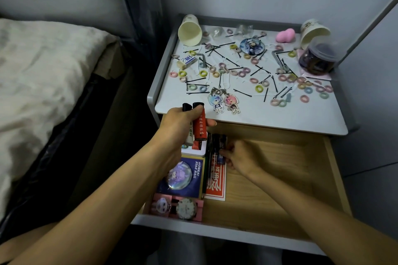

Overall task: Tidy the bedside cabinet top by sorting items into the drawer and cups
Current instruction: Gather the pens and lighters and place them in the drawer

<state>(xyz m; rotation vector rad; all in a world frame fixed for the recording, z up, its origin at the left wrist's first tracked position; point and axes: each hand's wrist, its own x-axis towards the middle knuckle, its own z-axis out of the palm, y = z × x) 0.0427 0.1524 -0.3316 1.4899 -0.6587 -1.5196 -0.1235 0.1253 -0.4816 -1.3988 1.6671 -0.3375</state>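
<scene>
My left hand (179, 123) grips two lighters, a red one (199, 123) and a white one (189, 135), above the front left of the open wooden drawer (280, 178). My right hand (239, 156) reaches into the drawer and pinches a dark blue lighter (220, 153) beside some pens. The white cabinet top (280, 116) is strewn with several coloured hair ties, black hairpins and two acrylic keychains (224, 101). Two paper cups lie tipped over at the back, one at the left (190, 31), one at the right (313, 32).
In the drawer lie a blue badge card (183, 176), a red card (216, 180) and pink badge cards (178, 207). On top sit a round badge (252, 46), a pink heart (285, 35), a dark jar (318, 58), an eraser (187, 61) and hex keys. A bed stands left.
</scene>
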